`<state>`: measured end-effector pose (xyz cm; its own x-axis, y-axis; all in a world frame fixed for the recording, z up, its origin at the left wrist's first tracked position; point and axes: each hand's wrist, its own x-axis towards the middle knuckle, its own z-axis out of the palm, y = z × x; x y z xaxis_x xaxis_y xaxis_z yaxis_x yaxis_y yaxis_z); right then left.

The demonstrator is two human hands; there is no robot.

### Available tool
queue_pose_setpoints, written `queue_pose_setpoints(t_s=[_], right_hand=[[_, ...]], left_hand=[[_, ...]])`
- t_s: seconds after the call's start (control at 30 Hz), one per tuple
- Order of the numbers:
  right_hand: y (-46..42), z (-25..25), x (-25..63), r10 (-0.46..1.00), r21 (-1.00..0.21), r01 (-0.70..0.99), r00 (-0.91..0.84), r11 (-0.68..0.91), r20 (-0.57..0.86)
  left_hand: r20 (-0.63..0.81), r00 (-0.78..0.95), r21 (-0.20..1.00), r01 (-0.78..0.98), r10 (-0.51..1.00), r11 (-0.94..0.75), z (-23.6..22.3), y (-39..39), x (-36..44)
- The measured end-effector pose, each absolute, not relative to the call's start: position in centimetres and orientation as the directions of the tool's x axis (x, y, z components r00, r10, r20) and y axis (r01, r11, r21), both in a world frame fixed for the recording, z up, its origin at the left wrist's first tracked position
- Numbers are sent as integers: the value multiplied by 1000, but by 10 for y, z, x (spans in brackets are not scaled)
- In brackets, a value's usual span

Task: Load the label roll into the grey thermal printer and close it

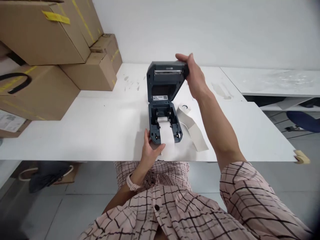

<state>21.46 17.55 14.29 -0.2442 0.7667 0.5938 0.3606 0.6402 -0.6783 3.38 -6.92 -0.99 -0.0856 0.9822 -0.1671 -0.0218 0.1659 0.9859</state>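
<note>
A dark grey label printer [165, 128] stands open on the white table [100, 130], its lid [166, 80] tilted up and back. A white paper roll sits inside, and its strip [168, 141] runs out over the front. My right hand [193, 75] grips the lid's top right corner. My left hand [149, 150] rests at the printer's front left corner, with the thumb pressing the end of the paper strip. A second white paper roll [184, 110] lies to the right of the printer, its tail trailing toward the table edge.
Several stacked cardboard boxes [50, 60] fill the table's left and back left. A second white table [272, 81] adjoins at the right, with a blue chair [303, 120] below it. A bag [47, 176] lies on the floor under the table's left side.
</note>
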Motion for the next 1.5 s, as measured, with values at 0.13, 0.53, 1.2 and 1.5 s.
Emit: queue_pose_setpoints(t_s=[0.13,0.53,1.2,1.5], right_hand=[[71,106,222,804,-730,341,-179,592,567],[3,-6,215,999,-998,-49,-36,-31,-29],[3,-15,212,1000,-990,-141,-28,9,13],[-7,-2,207,981,-981,85,78,172,179]], left_hand=[[-147,-75,987,-72,986,142,-13,-70,31],[-165,-150,983,-102,975,151,8,-29,28],[-91,-259,990,82,962,116,-12,-92,53],[-355,106,927,-87,929,365,7,-78,59]])
